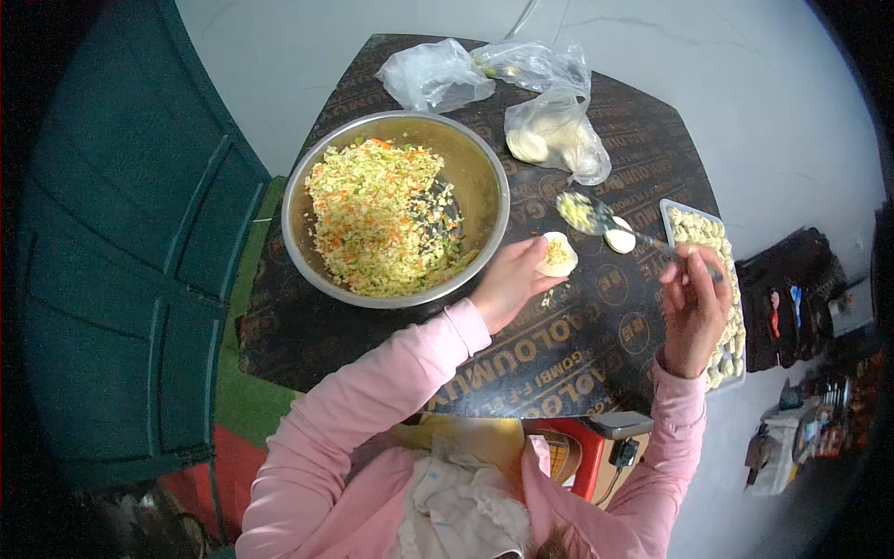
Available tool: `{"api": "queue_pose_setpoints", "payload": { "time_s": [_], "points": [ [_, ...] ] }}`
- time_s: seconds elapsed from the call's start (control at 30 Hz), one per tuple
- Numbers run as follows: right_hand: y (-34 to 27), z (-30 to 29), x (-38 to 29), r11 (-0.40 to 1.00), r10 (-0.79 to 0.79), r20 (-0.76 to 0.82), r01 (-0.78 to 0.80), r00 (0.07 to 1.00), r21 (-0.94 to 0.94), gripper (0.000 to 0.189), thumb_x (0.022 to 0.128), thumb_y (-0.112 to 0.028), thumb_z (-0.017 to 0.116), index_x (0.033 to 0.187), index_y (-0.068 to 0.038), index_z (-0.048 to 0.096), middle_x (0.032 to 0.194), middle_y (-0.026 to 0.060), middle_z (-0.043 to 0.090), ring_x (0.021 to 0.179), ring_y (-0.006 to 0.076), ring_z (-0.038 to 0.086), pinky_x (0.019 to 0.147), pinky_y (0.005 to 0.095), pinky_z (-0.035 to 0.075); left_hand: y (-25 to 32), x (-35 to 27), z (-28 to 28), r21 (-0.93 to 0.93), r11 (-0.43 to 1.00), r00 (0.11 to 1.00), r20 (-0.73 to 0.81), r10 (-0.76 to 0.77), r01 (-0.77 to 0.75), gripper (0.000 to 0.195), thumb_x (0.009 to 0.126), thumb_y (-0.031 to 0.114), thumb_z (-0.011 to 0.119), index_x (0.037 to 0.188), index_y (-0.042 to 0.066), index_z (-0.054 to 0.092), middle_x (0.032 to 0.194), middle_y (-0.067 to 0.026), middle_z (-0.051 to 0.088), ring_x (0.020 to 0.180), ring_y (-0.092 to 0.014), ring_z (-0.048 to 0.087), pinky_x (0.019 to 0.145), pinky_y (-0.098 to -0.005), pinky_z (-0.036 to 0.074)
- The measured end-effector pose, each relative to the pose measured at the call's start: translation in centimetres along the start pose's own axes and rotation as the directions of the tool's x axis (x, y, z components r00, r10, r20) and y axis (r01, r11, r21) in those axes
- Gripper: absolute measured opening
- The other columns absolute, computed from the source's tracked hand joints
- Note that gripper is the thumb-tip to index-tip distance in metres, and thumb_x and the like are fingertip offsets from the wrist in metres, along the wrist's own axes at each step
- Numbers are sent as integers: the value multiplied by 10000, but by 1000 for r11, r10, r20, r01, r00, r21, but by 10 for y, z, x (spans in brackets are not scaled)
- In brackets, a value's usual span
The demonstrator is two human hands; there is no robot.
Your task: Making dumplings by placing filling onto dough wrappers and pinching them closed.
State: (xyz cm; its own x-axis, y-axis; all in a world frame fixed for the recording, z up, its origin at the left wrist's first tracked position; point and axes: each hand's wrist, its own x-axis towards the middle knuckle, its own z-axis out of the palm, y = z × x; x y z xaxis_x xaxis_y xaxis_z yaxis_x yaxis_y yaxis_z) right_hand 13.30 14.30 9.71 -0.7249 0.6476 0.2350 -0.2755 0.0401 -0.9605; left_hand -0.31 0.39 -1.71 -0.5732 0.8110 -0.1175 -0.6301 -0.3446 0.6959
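Observation:
My left hand (513, 279) holds a round dumpling wrapper (559, 257) with a little chopped filling at its middle. In my right hand (697, 304) is a metal spoon (594, 218), its bowl carrying some filling above the table. Under the spoon's handle lies a small stack of white wrappers (620, 235). To the left stands a wide stainless steel bowl (489, 164) of chopped vegetable filling (377, 223) flecked with orange and green. Part of the bowl's bottom shows on its right side.
A clear plastic bag of wrappers (555, 136) lies behind my hands. Two more plastic bags (436, 75) (538, 64) sit at the far edge. A tray (733, 381) of dumplings (698, 230) is at the right edge of the dark printed tabletop (552, 335). Filling crumbs lie below my left hand.

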Motion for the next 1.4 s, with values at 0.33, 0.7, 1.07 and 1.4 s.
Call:
{"api": "queue_pose_setpoints", "payload": {
  "time_s": [0.33,0.7,1.07,1.4],
  "points": [
    [27,-8,-50,883,-168,82,187,982,-430,171,907,-121,517,923,10,625,730,30,553,557,55,403,489,195,287,4,-2,1,7,1000,1000,-2,-10,10,378,996,233,348,1220,-57,439,1196,-152,535,1111,-211,541,981,-339,440],
    [27,-3,-52,684,-356,336,488,872,-542,103,809,58,542,877,48,618,707,119,557,612,194,520,556,266,394,2,0,-1,-6,1000,1000,5,1,-1,355,994,230,360,1179,-51,474,1145,-134,564,1071,-192,563,950,-325,465],
    [16,-10,-53,901,-186,78,202,979,-385,153,889,-104,542,872,19,632,696,37,536,574,74,432,504,202,307,0,0,-3,11,1000,1000,9,5,-5,339,986,191,384,1212,-52,455,1148,-128,561,1060,-189,567,954,-313,462],
    [14,-12,-41,928,-166,-12,152,986,-341,172,901,-157,553,894,-5,634,632,-1,515,512,49,393,466,199,260,1,0,-1,38,999,1000,5,-14,14,334,980,162,394,1226,-58,443,1175,-140,548,1074,-203,562,962,-315,455]
  ]
}}
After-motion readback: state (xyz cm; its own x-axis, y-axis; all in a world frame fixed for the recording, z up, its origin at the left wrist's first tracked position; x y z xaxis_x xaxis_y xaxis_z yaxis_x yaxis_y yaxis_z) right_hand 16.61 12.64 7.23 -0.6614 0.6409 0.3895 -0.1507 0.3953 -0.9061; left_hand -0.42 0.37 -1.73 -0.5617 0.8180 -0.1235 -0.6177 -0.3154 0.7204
